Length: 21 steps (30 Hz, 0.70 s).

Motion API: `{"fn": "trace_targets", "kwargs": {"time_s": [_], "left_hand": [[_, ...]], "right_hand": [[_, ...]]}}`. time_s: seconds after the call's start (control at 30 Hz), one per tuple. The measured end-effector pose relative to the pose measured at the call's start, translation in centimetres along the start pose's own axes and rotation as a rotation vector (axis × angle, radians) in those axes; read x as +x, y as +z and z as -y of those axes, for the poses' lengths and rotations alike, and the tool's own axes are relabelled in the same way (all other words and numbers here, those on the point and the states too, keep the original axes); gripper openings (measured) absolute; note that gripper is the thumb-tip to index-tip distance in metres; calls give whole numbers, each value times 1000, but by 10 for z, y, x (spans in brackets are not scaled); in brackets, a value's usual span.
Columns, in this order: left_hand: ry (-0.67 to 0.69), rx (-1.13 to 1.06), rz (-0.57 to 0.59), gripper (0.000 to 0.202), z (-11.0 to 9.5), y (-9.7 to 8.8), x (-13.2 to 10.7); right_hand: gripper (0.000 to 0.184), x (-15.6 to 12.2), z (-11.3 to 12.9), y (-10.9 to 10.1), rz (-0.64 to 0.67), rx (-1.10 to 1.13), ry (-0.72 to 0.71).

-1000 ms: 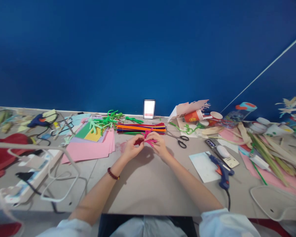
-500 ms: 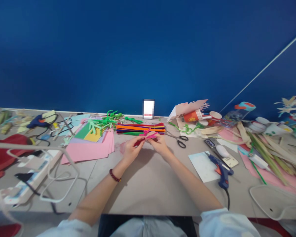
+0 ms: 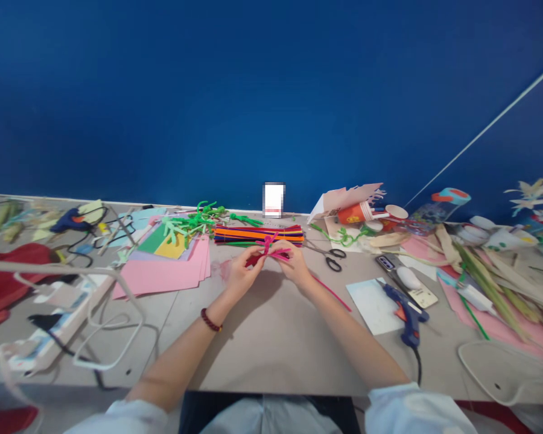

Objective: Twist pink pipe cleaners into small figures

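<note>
the left hand [image 3: 245, 272] and right hand [image 3: 294, 266] each pinch narrowly on a magenta pipe cleaner [image 3: 275, 255], already twisted around a dark red piece [image 3: 254, 260] and held just above the worktop [image 3: 271, 337]. a long pink end [image 3: 332, 293] runs past the right wrist, not yet wound in. just beyond lie a bundle of multicoloured pipe cleaners [image 3: 257, 236], black-handled scissors [image 3: 332, 260] and a stack of pink card [image 3: 163, 276]

The pipe cleaner [image 3: 277, 255] is fuzzy chenille, the paper [image 3: 163, 276] matt, the glue gun [image 3: 408, 314] glossy plastic

red bead bracelet [image 3: 210, 320], l wrist [image 3: 222, 303], pale sleeves [image 3: 416, 410]
</note>
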State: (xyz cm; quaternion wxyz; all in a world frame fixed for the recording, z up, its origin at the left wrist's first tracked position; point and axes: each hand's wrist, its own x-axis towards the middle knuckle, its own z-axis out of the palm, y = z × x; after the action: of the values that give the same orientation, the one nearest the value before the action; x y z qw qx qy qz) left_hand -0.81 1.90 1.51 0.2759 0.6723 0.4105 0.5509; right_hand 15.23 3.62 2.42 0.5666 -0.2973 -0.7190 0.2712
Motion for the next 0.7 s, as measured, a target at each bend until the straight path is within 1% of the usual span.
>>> {"fn": "trace_targets", "kwargs": {"time_s": [0.1, 0.2, 0.33, 0.4, 0.47, 0.6, 0.7], "left_hand": [[149, 170, -28, 16, -1, -3, -1], [290, 358, -57, 14, -2, -5, 1], [368, 473, -87, 15, -1, -7, 3], [396, 470, -73, 15, 0, -7, 4], [397, 422, -37, 16, 1, -7, 5], [364, 291, 34, 16, 1, -7, 7], [334, 237, 69, 15, 1, -7, 6]], "right_hand": [[12, 0, 2, 1, -31, -11, -40], [13, -1, 5, 2, -40, -28, -47], [18, 0, 6, 2, -24, -13, -29], [21, 0, 5, 1, -20, 6, -15], [21, 0, 3, 0, -4, 24, 0], [19, 0, 1, -4, 52, 30, 1], [18, 0, 0, -7, 76, -8, -4]]}}
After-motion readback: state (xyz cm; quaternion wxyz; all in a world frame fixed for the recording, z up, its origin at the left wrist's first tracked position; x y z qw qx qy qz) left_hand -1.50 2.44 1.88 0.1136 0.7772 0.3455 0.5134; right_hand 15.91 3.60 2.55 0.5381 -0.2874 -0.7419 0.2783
